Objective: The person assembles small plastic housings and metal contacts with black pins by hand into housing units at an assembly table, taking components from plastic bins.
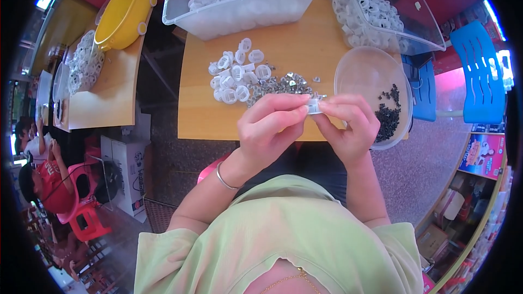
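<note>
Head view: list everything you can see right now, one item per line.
wooden table: one, tan, centre
clear bins: two, holding white parts, far edge
white plastic parts: loose pile, table middle
small metal pieces: grey heap beside the pile
round clear bowl: one, black small parts inside, right
yellow basin: one, on the left table
blue chair: one, far right
left hand: pinching a white clip
right hand: pinching the same clip

A speckled grey floor (430, 169) is lying under two wooden tables (201, 103); a blue plastic chair (482, 76) is standing rightward (stacked cartons (452, 207) nearby).
</note>
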`<state>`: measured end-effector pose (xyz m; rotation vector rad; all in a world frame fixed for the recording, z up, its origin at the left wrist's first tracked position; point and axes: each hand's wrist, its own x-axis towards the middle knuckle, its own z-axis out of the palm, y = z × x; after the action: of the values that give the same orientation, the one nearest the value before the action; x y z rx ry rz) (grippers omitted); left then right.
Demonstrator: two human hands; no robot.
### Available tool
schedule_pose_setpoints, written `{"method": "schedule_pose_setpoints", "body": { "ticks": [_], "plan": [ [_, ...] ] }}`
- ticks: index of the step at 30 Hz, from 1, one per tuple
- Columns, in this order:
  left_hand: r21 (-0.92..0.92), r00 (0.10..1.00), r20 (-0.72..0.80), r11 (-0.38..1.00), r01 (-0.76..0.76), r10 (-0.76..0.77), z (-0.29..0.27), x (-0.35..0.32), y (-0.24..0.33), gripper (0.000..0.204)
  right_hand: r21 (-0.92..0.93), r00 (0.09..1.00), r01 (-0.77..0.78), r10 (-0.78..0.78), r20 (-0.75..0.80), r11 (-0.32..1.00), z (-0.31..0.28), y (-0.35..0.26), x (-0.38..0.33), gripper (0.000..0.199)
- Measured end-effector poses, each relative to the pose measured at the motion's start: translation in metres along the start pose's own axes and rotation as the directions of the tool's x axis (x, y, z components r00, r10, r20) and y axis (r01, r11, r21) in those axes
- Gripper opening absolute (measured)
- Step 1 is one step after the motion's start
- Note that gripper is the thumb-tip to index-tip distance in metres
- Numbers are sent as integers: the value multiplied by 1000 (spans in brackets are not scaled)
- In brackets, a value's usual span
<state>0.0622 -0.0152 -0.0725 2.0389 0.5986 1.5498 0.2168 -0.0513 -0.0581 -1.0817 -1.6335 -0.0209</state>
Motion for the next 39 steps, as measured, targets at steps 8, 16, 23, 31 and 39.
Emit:
{"method": "schedule_pose_setpoints", "body": {
  "ticks": [8,16,23,31,39],
  "plan": [
    [10,996,-14,996,-86,86,1,-5,1,22,158,997,-58,49,60,986,-4,-1,-1,24],
    [-390,922,75,839,378,-380,-2,-11,3,22,333,899,-435,383,211,837,-1,-4,1,17],
    [-622,756,255,496,605,-602,-7,-7,3,16,402,674,-739,603,427,541,-6,-8,2,13],
    [-626,753,270,485,611,-600,-10,-8,0,15,436,609,-791,614,502,428,-6,-7,5,15],
    [-442,888,92,781,442,-450,-8,-6,-1,16,471,701,-713,538,468,519,-6,-5,1,12]
  ]
}}
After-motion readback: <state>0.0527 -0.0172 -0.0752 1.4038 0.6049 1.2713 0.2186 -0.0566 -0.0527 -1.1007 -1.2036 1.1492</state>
